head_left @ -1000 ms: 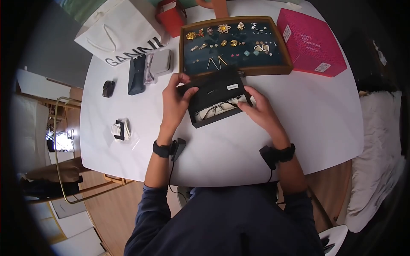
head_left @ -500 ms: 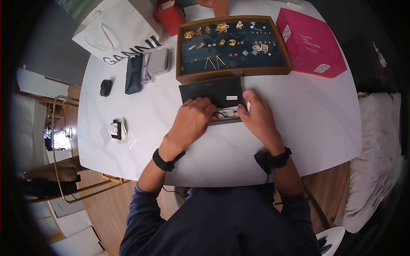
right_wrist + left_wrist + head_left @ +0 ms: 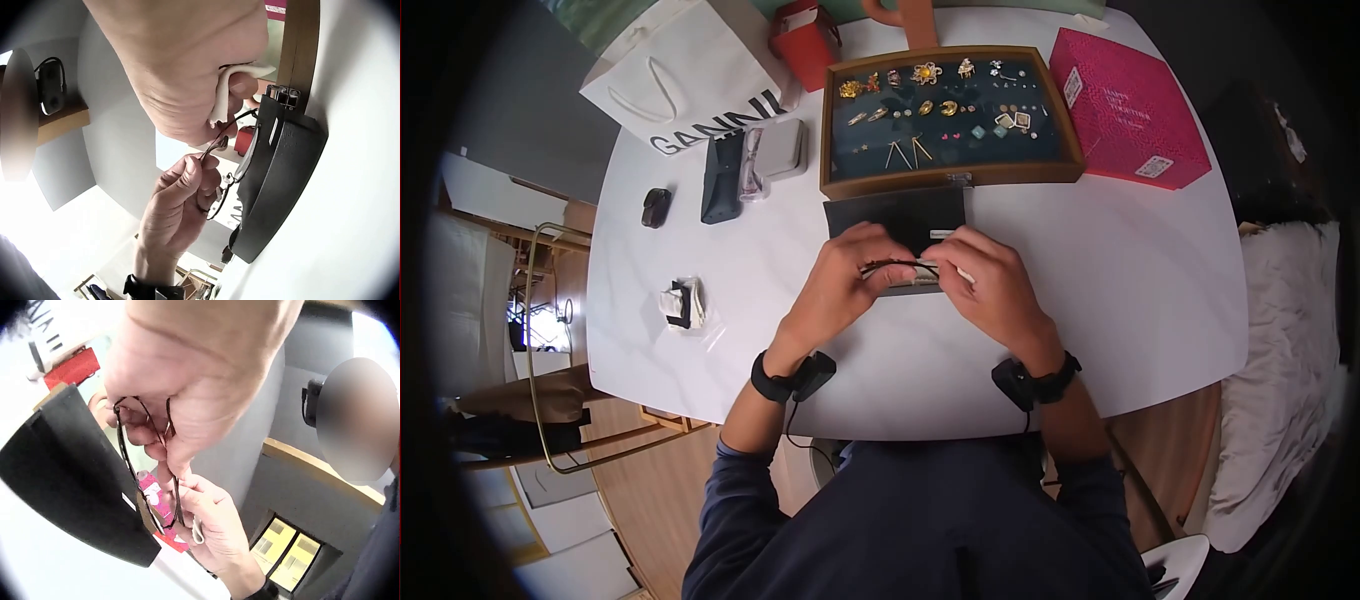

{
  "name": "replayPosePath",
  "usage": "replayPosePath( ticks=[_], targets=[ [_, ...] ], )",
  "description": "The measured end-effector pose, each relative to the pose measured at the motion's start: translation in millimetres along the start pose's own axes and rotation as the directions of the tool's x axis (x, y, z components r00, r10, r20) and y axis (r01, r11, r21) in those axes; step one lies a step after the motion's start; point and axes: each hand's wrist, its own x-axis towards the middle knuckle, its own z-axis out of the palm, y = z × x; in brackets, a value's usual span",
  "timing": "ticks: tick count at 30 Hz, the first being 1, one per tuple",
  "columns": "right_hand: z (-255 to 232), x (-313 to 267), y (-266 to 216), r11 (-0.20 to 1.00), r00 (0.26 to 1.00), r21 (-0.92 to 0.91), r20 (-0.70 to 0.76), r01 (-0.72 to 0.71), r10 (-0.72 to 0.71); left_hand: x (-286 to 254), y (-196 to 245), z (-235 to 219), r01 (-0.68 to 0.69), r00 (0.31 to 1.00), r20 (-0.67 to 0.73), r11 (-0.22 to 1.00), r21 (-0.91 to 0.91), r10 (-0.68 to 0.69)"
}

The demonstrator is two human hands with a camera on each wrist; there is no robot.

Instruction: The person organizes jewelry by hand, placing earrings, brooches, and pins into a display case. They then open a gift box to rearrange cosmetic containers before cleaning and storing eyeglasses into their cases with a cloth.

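Thin dark-framed glasses (image 3: pixel 128 456) are held up just over the near side of an open black case (image 3: pixel 890 212). My left hand (image 3: pixel 840 282) pinches one side of the frame between thumb and fingers. On the other side my right hand (image 3: pixel 992 285) pinches a temple of the glasses, and a small white cloth (image 3: pixel 223 94) is tucked in its curled fingers. In the right wrist view the fingertips of both hands nearly meet at the temples. The case (image 3: pixel 281 175) stands on the table with its lid raised; its inside is mostly hidden by the hands.
Behind the case lies a wooden jewelry display box (image 3: pixel 950 180). A pink box (image 3: pixel 1130 110) is at the right. At the left are a white paper bag (image 3: pixel 685 75), a grey case (image 3: pixel 780 147), a dark blue case (image 3: pixel 721 180), a small dark item (image 3: pixel 656 207) and a plastic-wrapped bundle (image 3: pixel 683 303).
The glasses have come up out of the black case into both hands. The left hand moved from the lid to the glasses, and the case now stands nearer the display box.
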Motion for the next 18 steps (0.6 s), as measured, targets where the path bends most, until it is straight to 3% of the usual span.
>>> replayPosePath(
  ticks=[1, 4, 7, 10, 14, 17, 18],
  targets=[
    [-3.1, -3.7, -0.5, 0.994, 0.995, 0.071, 0.064, -0.082, 0.078, -1.9, -1.6, 0.6, 0.077, 0.997, 0.008, 0.993, -0.088, -0.076],
    [0.1, -2.5, -3.5, 0.969, 0.995, 0.233, 0.083, -0.079, 0.061, -9.8, -16.1, -3.7, 0.116, 0.993, 0.021, 0.983, -0.144, -0.114],
    [-2.7, -2.9, -0.6, 0.955, 0.990, 0.272, 0.109, -0.122, 0.095, -16.0, -11.3, -8.0, 0.200, 0.979, 0.095, 0.915, -0.351, -0.178],
    [-15.4, 1.2, -0.4, 0.893, 0.971, 0.382, 0.057, -0.237, 0.234, -22.4, -5.8, -29.5, 0.203, 0.977, 0.134, 0.901, -0.383, -0.163],
    [-25.2, 1.3, 2.6, 0.572, 0.850, 0.703, 0.090, -0.423, 0.519, -23.3, -33.8, -32.2, 0.026, 0.997, -0.058, 0.961, -0.276, -0.044],
    [-23.2, 2.1, 4.8, 0.532, 0.824, 0.759, 0.010, -0.375, 0.566, -27.7, -23.0, -28.5, 0.188, 0.967, -0.040, 0.808, -0.558, -0.253],
    [-22.8, 1.5, 5.9, 0.521, 0.809, 0.770, -0.013, -0.367, 0.588, -29.5, -23.6, -26.2, 0.194, 0.973, -0.006, 0.824, -0.532, -0.232]
  ],
)
